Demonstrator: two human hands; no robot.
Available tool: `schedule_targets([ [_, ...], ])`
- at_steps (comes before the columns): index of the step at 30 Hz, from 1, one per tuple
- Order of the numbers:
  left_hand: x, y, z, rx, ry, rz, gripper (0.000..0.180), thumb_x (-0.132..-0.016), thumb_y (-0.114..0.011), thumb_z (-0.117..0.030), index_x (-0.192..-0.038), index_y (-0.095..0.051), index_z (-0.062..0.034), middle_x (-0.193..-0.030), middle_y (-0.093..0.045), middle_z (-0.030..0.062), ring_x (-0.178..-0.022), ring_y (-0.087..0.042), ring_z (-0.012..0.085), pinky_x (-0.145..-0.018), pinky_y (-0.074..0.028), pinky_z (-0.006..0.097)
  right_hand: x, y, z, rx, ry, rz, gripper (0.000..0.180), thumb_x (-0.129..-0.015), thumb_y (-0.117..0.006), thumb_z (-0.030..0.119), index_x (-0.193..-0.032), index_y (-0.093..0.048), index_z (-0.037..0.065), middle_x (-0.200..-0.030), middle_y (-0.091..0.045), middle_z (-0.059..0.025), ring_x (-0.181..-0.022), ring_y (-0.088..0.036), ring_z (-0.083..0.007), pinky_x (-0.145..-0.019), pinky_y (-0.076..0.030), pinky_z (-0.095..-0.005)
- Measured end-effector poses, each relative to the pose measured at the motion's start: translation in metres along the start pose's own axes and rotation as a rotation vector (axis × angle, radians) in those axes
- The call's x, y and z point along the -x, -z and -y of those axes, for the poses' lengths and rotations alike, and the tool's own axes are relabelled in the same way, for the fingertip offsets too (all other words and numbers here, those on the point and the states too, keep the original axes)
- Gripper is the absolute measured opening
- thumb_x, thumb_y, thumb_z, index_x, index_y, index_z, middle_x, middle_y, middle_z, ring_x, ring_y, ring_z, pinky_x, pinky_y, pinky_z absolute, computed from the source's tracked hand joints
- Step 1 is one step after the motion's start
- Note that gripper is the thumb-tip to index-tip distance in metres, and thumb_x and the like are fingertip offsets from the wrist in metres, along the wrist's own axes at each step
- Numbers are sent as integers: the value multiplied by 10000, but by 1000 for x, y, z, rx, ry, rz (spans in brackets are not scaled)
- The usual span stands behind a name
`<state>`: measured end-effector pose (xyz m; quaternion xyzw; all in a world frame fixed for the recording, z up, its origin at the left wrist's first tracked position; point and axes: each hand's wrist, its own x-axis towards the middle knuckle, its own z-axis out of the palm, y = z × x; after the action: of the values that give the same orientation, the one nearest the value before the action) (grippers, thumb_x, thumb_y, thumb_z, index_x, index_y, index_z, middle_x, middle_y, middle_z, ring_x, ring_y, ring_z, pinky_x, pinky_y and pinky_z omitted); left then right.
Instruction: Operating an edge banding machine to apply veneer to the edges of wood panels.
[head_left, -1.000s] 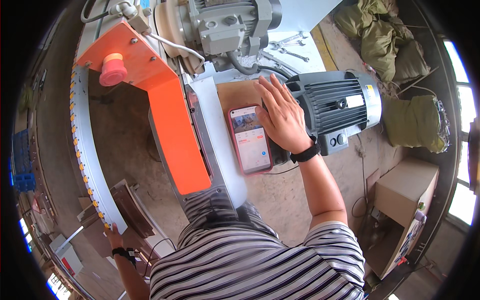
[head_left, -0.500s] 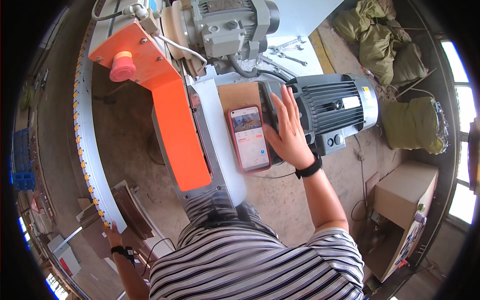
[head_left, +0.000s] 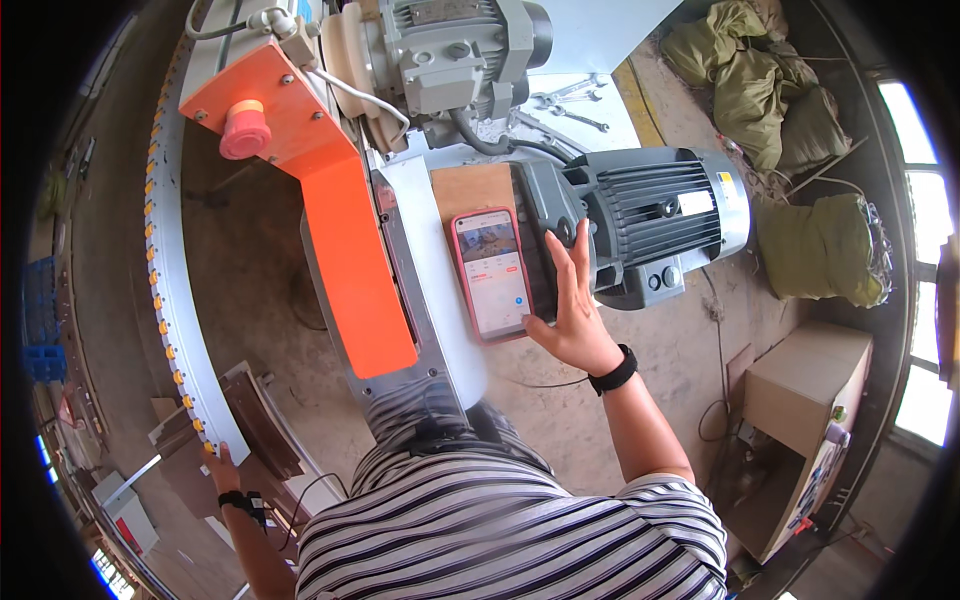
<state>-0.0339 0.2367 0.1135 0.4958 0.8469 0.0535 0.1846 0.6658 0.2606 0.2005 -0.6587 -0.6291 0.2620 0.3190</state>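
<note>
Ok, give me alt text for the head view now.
Right hand spread open, thumb at the lower right corner of a lit, red-cased phone beside a dark grey motor; left hand at the near end of a white rail edged with yellow.

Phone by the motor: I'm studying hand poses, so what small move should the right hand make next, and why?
Perhaps a light tap on the phone with the thumb of the right hand: the phone is lit, face up, and the thumb is at its lower right corner, the other fingers spread clear. Whether the thumb touches, I cannot tell.
</note>
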Motion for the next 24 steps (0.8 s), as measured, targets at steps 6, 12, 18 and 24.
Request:
schedule_targets([
  [6, 0, -2, 4, 3, -40, -35, 449, -875, -497, -220, -1178, -326, 64, -1122, -442, 245, -1023, -438, 346, -905, -322, 382, 0, 0, -1, 14, 22, 10, 860, -608, -628, 72, -1340, -177, 36, -1374, 88, -294, -1293, 52, -427, -1034, -144, -452],
  [12, 4, -1, -9, 5, -48, -33, 437, -871, -502, -222, -1162, -351, 67, -1113, -449, 241, -1024, -441, 351, -906, -320, 392, 1, -1, -3, 5, 18, 13, 877, -600, -639, 76, -1343, -174, 42, -1372, 105, -292, -1291, 74, -426, -1034, -140, -458],
  [18, -3, -4, 5, -11, -129, -93, 429, -860, -509, -209, -1151, -367, 72, -1116, -455, 250, -1032, -440, 366, -907, -321, 402, 1, -1, -1, 9, 33, 6, 892, -594, -655, 87, -1343, -173, 39, -1369, 106, -301, -1288, 99, -423, -1035, -133, -460],
  [24, 0, -4, 4, -93, -160, -141, 434, -849, -526, -220, -1135, -379, 71, -1106, -464, 252, -1024, -444, 381, -899, -328, 404, 3, -2, 1, 9, 38, 10, 895, -593, -663, 98, -1341, -175, 35, -1364, 109, -311, -1288, 101, -423, -1036, -126, -454],
])
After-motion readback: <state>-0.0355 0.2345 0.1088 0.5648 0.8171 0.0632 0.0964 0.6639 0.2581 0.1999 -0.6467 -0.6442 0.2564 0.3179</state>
